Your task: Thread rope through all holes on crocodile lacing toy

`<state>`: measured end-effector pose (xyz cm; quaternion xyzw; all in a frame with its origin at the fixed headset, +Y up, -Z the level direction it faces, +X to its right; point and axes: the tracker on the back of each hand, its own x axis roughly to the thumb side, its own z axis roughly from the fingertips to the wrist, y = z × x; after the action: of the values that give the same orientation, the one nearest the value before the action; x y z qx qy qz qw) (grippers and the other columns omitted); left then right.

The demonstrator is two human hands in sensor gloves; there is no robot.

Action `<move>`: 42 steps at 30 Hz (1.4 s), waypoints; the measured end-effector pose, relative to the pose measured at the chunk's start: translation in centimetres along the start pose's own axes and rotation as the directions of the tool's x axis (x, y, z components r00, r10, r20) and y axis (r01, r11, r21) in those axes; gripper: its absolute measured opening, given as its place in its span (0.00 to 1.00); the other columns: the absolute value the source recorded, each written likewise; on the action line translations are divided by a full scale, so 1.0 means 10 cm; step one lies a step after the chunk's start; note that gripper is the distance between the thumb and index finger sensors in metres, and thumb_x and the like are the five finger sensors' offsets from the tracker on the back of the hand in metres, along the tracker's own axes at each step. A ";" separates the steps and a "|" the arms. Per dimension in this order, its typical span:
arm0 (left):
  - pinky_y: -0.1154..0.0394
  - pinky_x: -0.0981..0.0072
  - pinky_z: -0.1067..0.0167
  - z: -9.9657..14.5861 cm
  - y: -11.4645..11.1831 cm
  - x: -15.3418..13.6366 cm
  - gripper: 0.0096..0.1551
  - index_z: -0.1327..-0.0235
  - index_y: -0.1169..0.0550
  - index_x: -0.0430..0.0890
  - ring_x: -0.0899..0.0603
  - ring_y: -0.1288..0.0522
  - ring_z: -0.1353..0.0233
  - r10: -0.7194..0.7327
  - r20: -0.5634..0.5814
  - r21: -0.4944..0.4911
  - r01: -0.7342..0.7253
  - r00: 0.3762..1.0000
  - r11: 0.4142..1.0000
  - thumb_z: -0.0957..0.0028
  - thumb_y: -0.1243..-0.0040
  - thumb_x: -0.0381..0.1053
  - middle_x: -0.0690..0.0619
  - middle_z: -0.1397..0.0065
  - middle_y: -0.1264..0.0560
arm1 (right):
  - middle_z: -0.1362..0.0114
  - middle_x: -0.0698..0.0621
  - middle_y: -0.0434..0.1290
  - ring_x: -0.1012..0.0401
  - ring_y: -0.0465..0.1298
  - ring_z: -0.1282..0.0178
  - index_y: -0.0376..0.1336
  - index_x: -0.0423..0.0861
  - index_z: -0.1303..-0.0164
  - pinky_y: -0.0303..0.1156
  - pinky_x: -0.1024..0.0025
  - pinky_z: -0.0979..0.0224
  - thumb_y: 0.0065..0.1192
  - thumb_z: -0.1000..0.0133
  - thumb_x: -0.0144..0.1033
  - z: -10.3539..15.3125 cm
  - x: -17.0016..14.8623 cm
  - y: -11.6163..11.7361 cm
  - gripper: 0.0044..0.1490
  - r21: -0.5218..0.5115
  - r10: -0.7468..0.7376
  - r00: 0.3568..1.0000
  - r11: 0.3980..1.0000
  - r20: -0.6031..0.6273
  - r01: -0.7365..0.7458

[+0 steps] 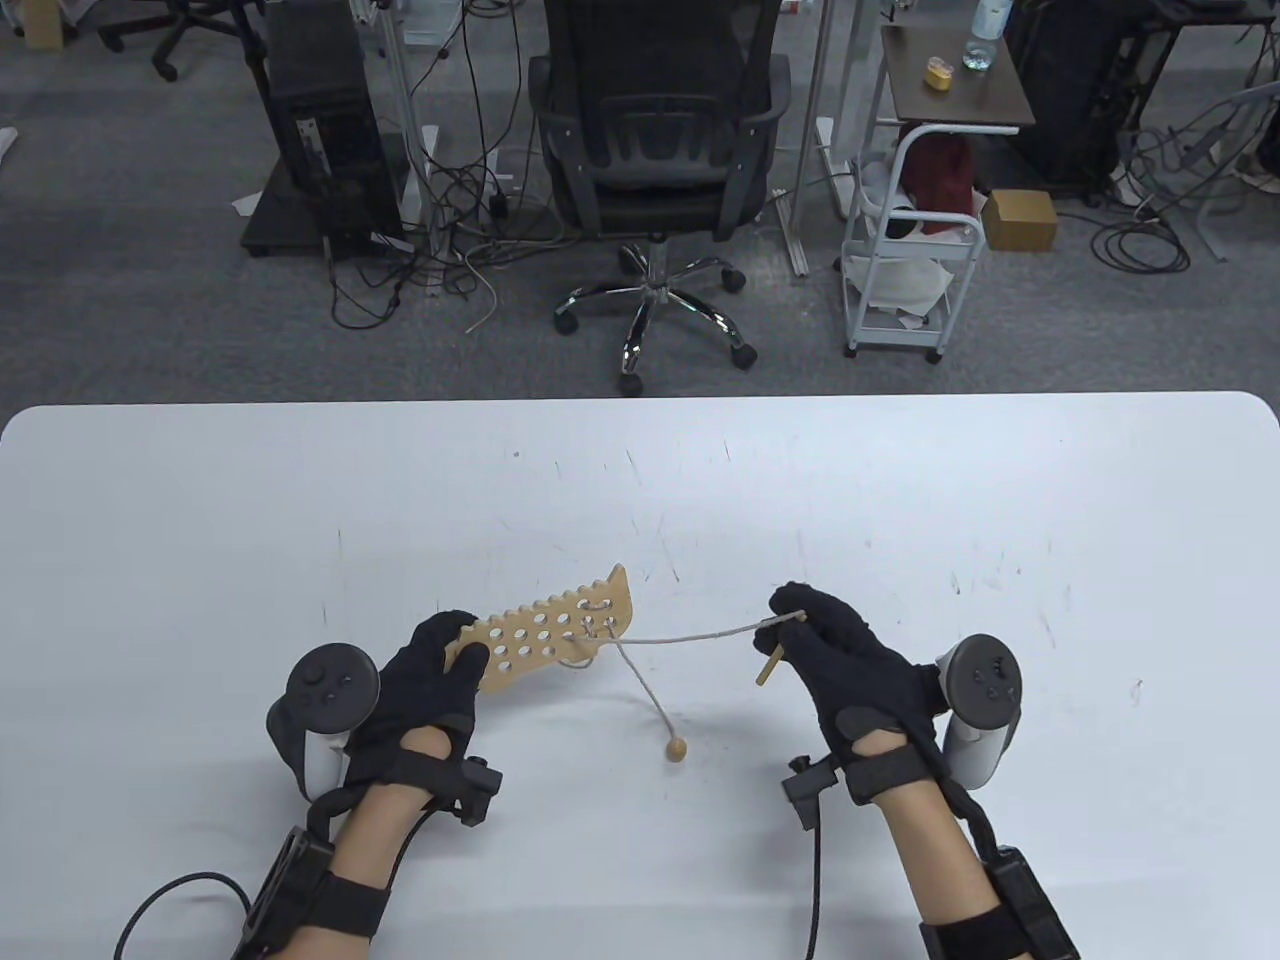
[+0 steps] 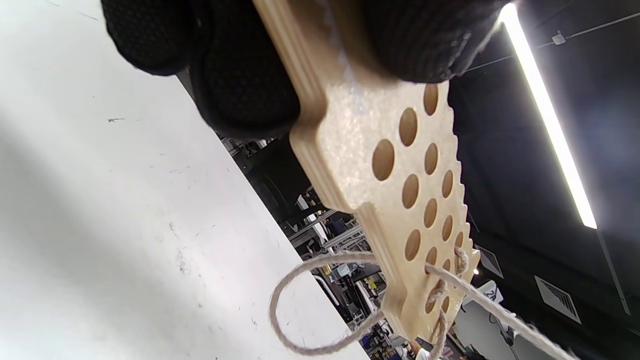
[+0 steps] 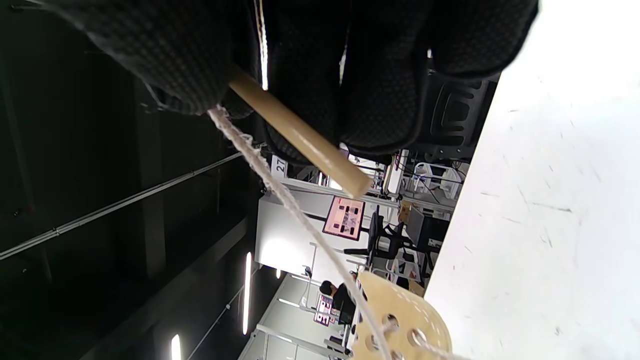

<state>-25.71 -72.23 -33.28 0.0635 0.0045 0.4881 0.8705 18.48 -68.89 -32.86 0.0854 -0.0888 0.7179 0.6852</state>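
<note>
Few holes laced so far, only those at far end of flat pale wooden crocodile lacing board (image 1: 545, 637), most still bare. Table view: left hand (image 1: 425, 680) grips near end of board, held off white table (image 1: 300, 500), fingers wrapped over edge. Right hand (image 1: 850, 660) pinches thin wooden needle stick (image 1: 775, 655) plus beige twisted rope (image 1: 690, 633), rope pulled nearly taut between hands. Loose tail with round wooden bead (image 1: 678, 749) rests on table between hands, nearer wrists.

Left wrist view: gloved fingers (image 2: 240, 85) clamp board (image 2: 350, 150) both faces; many open holes near hand, rope loop (image 2: 300, 310) slack at far end, a few holes threaded.

Right wrist view: fingertips (image 3: 380, 90) pressed together on stick (image 3: 300, 135), rope (image 3: 280, 195) running to board tip (image 3: 405, 315). Judged early stage: bulk of holes left, next likely pull slack then feed stick into next hole.
</note>
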 end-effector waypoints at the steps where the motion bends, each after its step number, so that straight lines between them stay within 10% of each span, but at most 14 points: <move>1: 0.27 0.46 0.36 0.00 0.01 0.00 0.30 0.40 0.26 0.53 0.44 0.17 0.52 0.001 -0.003 0.003 -0.001 1.000 1.000 0.58 0.37 0.56 0.55 0.45 0.19 | 0.41 0.49 0.83 0.45 0.79 0.40 0.69 0.56 0.36 0.68 0.41 0.35 0.69 0.45 0.45 0.00 0.01 -0.02 0.26 -0.007 -0.004 1.000 1.000 0.001 0.004; 42: 0.27 0.46 0.37 -0.11 0.22 -0.23 0.30 0.40 0.26 0.52 0.44 0.17 0.53 0.042 -0.135 0.062 -0.034 0.990 0.998 0.58 0.37 0.56 0.53 0.45 0.19 | 0.40 0.52 0.81 0.48 0.78 0.38 0.72 0.56 0.39 0.67 0.43 0.33 0.69 0.44 0.47 -0.03 -0.03 -0.86 0.23 -0.296 -0.293 0.956 0.910 0.033 0.289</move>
<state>-28.85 -72.90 -34.21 0.0560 0.0770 0.5076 0.8563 27.04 -68.73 -33.16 -0.0109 -0.1779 0.5869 0.7898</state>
